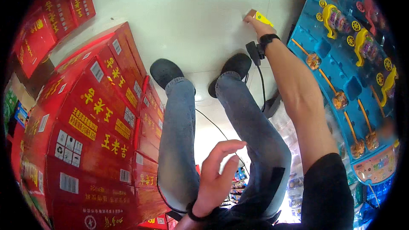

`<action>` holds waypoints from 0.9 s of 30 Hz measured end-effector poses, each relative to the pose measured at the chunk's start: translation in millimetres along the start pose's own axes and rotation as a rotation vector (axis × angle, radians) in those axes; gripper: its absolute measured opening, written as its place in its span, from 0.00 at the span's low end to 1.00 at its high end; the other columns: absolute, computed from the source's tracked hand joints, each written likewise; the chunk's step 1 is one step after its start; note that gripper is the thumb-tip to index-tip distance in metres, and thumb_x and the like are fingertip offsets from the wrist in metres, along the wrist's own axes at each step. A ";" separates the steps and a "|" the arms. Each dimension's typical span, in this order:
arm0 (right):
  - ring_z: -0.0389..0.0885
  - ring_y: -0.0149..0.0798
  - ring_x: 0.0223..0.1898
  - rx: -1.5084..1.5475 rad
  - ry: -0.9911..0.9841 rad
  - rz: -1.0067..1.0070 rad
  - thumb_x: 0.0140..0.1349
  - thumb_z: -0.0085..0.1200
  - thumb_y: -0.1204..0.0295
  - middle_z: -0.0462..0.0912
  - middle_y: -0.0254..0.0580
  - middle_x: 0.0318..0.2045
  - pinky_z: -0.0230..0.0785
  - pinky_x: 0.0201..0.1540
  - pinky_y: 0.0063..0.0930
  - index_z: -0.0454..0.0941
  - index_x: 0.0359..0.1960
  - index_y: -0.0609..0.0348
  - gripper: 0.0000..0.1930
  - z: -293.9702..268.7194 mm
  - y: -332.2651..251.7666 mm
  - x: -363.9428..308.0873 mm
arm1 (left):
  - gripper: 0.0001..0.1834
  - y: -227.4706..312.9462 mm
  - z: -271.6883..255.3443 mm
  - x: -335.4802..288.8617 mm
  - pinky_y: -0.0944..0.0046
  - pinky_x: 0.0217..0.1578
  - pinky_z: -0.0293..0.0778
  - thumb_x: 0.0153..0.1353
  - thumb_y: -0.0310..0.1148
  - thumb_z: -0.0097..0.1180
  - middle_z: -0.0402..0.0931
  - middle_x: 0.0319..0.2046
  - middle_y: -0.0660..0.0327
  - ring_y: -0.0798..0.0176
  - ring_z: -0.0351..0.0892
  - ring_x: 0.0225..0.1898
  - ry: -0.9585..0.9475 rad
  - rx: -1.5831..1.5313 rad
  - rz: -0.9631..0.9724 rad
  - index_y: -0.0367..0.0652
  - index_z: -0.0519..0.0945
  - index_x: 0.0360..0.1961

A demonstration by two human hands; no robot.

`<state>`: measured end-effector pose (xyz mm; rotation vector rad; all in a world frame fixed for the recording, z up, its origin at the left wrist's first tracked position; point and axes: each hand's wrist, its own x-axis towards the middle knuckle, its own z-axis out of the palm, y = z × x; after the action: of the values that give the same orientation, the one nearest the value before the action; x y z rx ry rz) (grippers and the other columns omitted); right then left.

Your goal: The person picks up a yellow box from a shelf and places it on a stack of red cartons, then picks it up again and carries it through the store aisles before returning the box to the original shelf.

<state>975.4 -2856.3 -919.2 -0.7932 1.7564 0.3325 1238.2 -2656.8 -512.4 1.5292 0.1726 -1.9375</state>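
Out ahead of my feet, my right hand is stretched low over the pale floor. It grips a small brown and yellow box, partly covered by the fingers. My left hand is raised between my knees, its thumb and fingers curved apart with nothing between them. A dark band circles the left wrist. On the right wrist sit a dark watch and a small black device with a cable running down from it.
Red cartons are stacked close on my left, with more red cartons farther off. A blue display tray on my right carries yellow wheeled toys and sticks with round brown pieces. My shoes rest on the floor.
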 end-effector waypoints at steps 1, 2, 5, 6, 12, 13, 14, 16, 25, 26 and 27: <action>0.79 0.42 0.50 0.017 0.054 0.017 0.49 0.66 0.42 0.83 0.38 0.48 0.69 0.58 0.42 0.80 0.56 0.47 0.35 -12.1 2.3 0.8 | 0.15 0.7 -1.5 1.1 0.63 0.61 0.69 0.69 0.16 0.44 0.79 0.53 0.54 0.62 0.77 0.58 0.008 0.028 0.031 0.35 0.77 0.52; 0.79 0.41 0.50 0.121 -0.054 0.018 0.48 0.68 0.43 0.83 0.38 0.48 0.69 0.59 0.41 0.80 0.55 0.47 0.34 3.6 -9.4 -17.4 | 0.12 0.5 -5.4 1.3 0.63 0.59 0.70 0.70 0.18 0.45 0.81 0.50 0.55 0.63 0.77 0.55 0.112 0.053 0.010 0.36 0.78 0.50; 0.79 0.41 0.50 0.289 -0.326 -0.045 0.46 0.71 0.46 0.82 0.40 0.49 0.69 0.61 0.39 0.79 0.55 0.49 0.35 36.5 -56.6 -127.0 | 0.10 -3.6 -20.1 -1.3 0.65 0.58 0.70 0.72 0.23 0.48 0.81 0.47 0.58 0.64 0.78 0.53 0.246 0.145 -0.022 0.37 0.80 0.48; 0.78 0.42 0.51 0.272 -0.355 -0.117 0.44 0.73 0.47 0.81 0.42 0.50 0.69 0.61 0.39 0.77 0.56 0.51 0.38 22.1 -58.0 -152.7 | 0.10 -5.4 -16.1 -4.1 0.66 0.57 0.70 0.72 0.24 0.48 0.81 0.47 0.59 0.65 0.78 0.52 0.245 0.132 0.000 0.37 0.80 0.48; 0.76 0.51 0.57 -0.190 0.157 -0.594 0.36 0.82 0.56 0.75 0.60 0.54 0.70 0.62 0.38 0.58 0.63 0.69 0.56 -16.1 -72.5 -322.0 | 0.14 37.4 24.0 -69.1 0.67 0.54 0.72 0.70 0.22 0.52 0.78 0.51 0.60 0.68 0.76 0.54 0.222 0.212 0.130 0.38 0.77 0.55; 0.75 0.58 0.60 -0.118 0.061 -0.607 0.37 0.81 0.57 0.73 0.66 0.56 0.70 0.63 0.41 0.59 0.64 0.67 0.55 -30.5 -87.2 -365.7 | 0.14 47.2 31.6 -84.1 0.66 0.54 0.72 0.69 0.22 0.53 0.77 0.53 0.59 0.67 0.75 0.55 0.218 0.234 0.190 0.37 0.77 0.55; 0.75 0.58 0.60 -0.134 0.008 -0.598 0.37 0.81 0.59 0.73 0.65 0.56 0.70 0.63 0.41 0.59 0.64 0.66 0.54 -46.7 -102.0 -411.4 | 0.15 55.2 38.8 -100.3 0.66 0.54 0.73 0.69 0.22 0.53 0.76 0.55 0.59 0.66 0.74 0.56 0.218 0.256 0.248 0.37 0.77 0.56; 0.75 0.58 0.60 -0.162 -0.088 -0.586 0.38 0.80 0.62 0.74 0.62 0.56 0.71 0.62 0.43 0.59 0.65 0.63 0.52 -75.4 -122.9 -495.7 | 0.21 72.4 55.0 -135.3 0.62 0.55 0.74 0.67 0.22 0.57 0.70 0.59 0.56 0.63 0.72 0.60 0.209 0.288 0.341 0.36 0.73 0.60; 0.81 0.62 0.40 -0.473 -0.232 -1.170 0.45 0.72 0.68 0.73 0.54 0.46 0.76 0.39 0.50 0.62 0.66 0.55 0.44 -105.6 -169.0 -748.2 | 0.32 102.2 81.6 -327.5 0.63 0.49 0.79 0.59 0.23 0.68 0.75 0.52 0.55 0.63 0.79 0.51 0.337 0.196 0.569 0.33 0.70 0.63; 0.81 0.61 0.40 -0.510 -0.275 -1.226 0.46 0.72 0.67 0.72 0.54 0.47 0.76 0.39 0.49 0.63 0.66 0.55 0.44 -104.5 -176.9 -766.7 | 0.31 102.0 78.4 -349.8 0.63 0.49 0.79 0.59 0.23 0.68 0.76 0.51 0.56 0.62 0.80 0.50 0.377 0.201 0.617 0.33 0.70 0.62; 0.81 0.61 0.40 -0.551 -0.317 -1.284 0.46 0.72 0.67 0.72 0.54 0.47 0.76 0.39 0.49 0.63 0.66 0.55 0.44 -101.6 -186.8 -780.9 | 0.30 102.7 73.2 -367.5 0.63 0.48 0.79 0.58 0.24 0.68 0.77 0.50 0.56 0.62 0.81 0.49 0.419 0.204 0.667 0.33 0.71 0.61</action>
<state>1140.0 -2784.8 -130.1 -1.9419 0.5902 0.0341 1273.8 -2621.9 -127.1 1.8161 -0.3327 -1.1296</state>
